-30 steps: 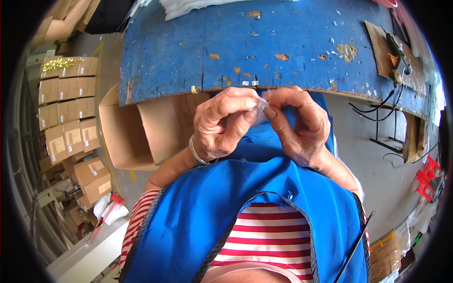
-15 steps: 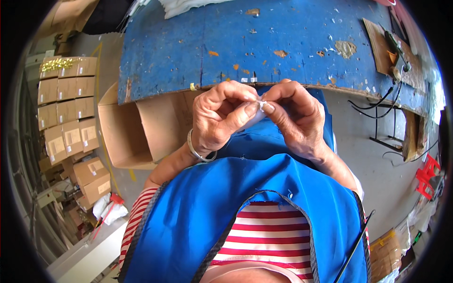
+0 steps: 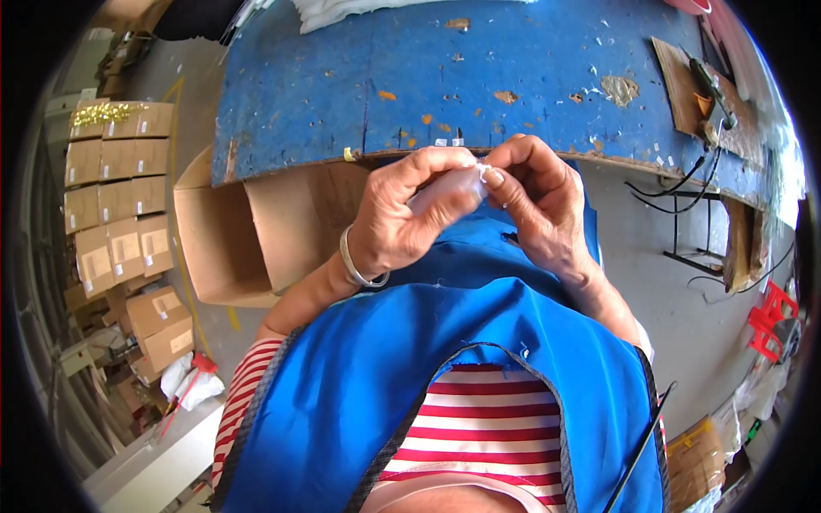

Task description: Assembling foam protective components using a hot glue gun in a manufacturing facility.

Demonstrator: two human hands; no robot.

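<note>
Just below the near edge of the blue worktop, above the blue apron: left hand and right hand together, fingertips meeting. Between them a small clear plastic piece, pale and see-through, pinched in both grips; left thumb and forefinger closed along its length, right fingertips closed on its end nearest the worktop. Exact shape hard to tell, mostly hidden by the fingers.

Probably very light, thin and soft, likely smooth and slippery, easily crumpled or dropped; best taken at the ends with fingertips, gently.

Silver bangle on the left wrist. Under the worktop, left of the hands, an open cardboard box. Far left of the worktop, stacked brown cartons. At the worktop's right end, a wooden board with a tool on it, black cables hanging below. Paint chipped, small scraps scattered on the worktop. Nothing between hands and worktop edge.
</note>
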